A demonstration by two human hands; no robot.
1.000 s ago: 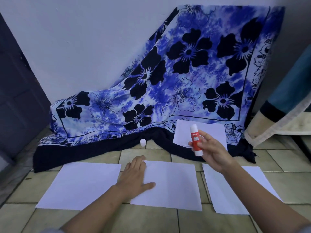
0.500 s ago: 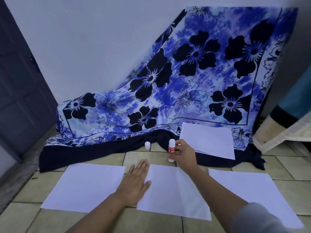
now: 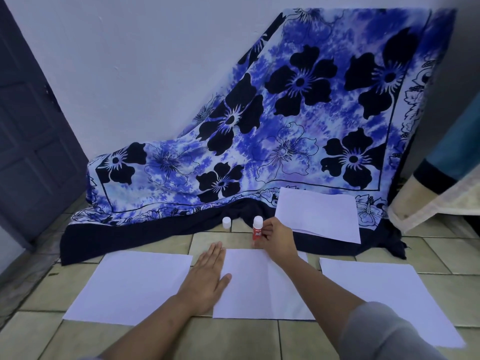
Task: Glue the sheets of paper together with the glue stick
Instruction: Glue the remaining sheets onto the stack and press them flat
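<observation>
Three white sheets lie side by side on the tiled floor: a left sheet (image 3: 132,284), a middle sheet (image 3: 255,289) and a right sheet (image 3: 376,297). My left hand (image 3: 207,279) rests flat, fingers straight, on the middle sheet's left edge. My right hand (image 3: 276,239) pinches a red-and-white glue stick (image 3: 257,228), held upright just beyond the far edge of the middle sheet. The glue stick's small white cap (image 3: 226,222) stands on the floor to its left. A fourth sheet (image 3: 319,215) lies further back on the cloth.
A blue floral cloth (image 3: 285,131) drapes from the wall down to the floor behind the sheets. A dark door (image 3: 28,141) is at the left. A padded object with a teal cover (image 3: 441,188) leans at the right.
My right hand carried the glue stick from above the right side down and left to the floor beyond the middle sheet. My left hand stayed on the middle sheet.
</observation>
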